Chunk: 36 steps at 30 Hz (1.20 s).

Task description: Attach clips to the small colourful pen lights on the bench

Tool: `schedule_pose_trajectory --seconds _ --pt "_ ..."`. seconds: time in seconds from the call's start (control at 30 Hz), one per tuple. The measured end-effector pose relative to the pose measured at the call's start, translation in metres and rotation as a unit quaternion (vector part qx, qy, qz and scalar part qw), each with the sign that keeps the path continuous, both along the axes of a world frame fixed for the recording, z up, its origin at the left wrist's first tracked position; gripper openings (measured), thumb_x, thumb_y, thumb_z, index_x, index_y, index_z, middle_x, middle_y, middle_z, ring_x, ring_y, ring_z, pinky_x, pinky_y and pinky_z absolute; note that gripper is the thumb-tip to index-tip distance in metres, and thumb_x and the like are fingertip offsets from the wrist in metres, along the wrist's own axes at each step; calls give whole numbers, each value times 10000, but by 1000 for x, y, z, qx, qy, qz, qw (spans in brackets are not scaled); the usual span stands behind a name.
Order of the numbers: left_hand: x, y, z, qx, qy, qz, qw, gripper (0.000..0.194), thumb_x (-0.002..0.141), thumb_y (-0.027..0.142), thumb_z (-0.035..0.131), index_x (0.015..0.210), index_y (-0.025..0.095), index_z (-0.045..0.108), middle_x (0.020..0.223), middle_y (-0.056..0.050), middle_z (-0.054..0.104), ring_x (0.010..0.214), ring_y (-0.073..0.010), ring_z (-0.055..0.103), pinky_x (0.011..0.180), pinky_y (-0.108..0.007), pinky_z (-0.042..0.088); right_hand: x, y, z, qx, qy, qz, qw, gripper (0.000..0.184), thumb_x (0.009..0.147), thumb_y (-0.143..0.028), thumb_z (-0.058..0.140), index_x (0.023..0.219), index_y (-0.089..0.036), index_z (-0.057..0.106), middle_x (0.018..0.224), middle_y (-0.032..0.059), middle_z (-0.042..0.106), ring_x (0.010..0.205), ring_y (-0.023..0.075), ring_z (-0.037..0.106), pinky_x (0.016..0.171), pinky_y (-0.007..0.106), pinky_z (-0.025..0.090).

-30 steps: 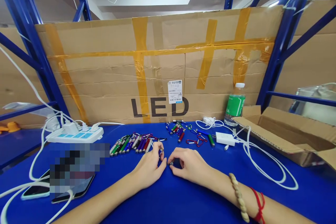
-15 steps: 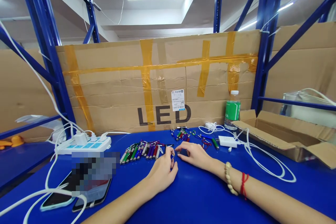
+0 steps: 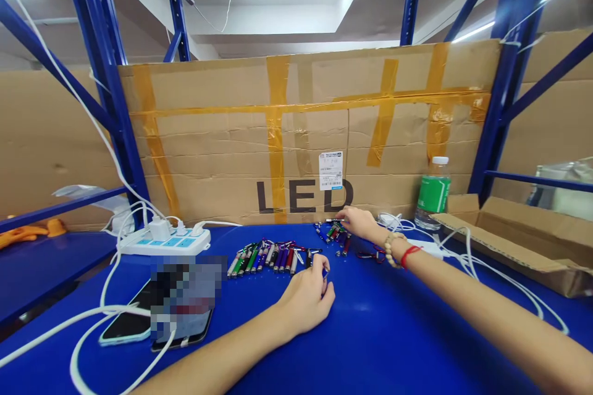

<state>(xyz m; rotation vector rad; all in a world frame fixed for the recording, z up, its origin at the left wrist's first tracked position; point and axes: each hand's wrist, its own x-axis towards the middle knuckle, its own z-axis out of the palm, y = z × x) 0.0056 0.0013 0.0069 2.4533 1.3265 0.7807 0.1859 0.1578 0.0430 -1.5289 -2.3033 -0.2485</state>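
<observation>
My left hand (image 3: 308, 296) rests on the blue tabletop, fingers curled inward. Something small may be in its fingers, but I cannot make it out. Beside it lies a row of small coloured metal tubes (image 3: 264, 259) with clips, like keychain torches, in green, black, blue, purple, red and silver. Farther back, my right hand (image 3: 360, 222) stretches over a looser pile of similar tubes (image 3: 340, 236). Its fingertips are pinched at the end of a slim silver and black tube (image 3: 332, 220).
Two phones (image 3: 125, 326) lie at the left by a white power strip (image 3: 169, 242) and loose cables. A green-labelled bottle (image 3: 433, 194), a white adapter (image 3: 425, 249) and an open cardboard box (image 3: 523, 253) stand at the right. A large cardboard sheet (image 3: 222, 148) walls off the back.
My right hand has moved from beside my left hand to the back pile. My left hand stays curled in place. The whole view has shifted slightly.
</observation>
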Motion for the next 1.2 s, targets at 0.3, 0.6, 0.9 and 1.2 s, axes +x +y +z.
schedule_pose_trajectory --seconds 0.3,0.6,0.9,1.2 --pt "0 0 0 17 20 7 1000 176 792 144 389 946 188 315 585 47 407 519 -135 469 504 -232 323 -22 20 -19 -6 65 -52 997 178 751 -122 519 761 -160 693 841 105 678 856 220 605 652 260 411" --pt "-2 -3 5 6 -1 33 999 103 884 283 275 911 208 340 552 56 385 493 -146 446 515 -246 280 -10 -42 -30 -7 238 74 969 272 830 -303 454 964 -159 641 890 49 675 733 142 616 616 234 493" --pt "-2 2 0 -11 -48 21 999 105 897 271 264 955 210 327 668 35 449 604 -133 486 602 -247 360 -17 -93 -45 -288 554 197 756 418 602 -411 686 923 -143 666 784 59 673 626 119 580 440 185 427" --pt "-2 8 -3 -11 -78 45 996 136 895 286 296 946 201 389 613 41 506 580 -129 515 603 -235 375 -23 -110 -36 -307 570 185 740 392 590 -425 690 884 -165 682 675 21 633 500 70 469 366 161 314"
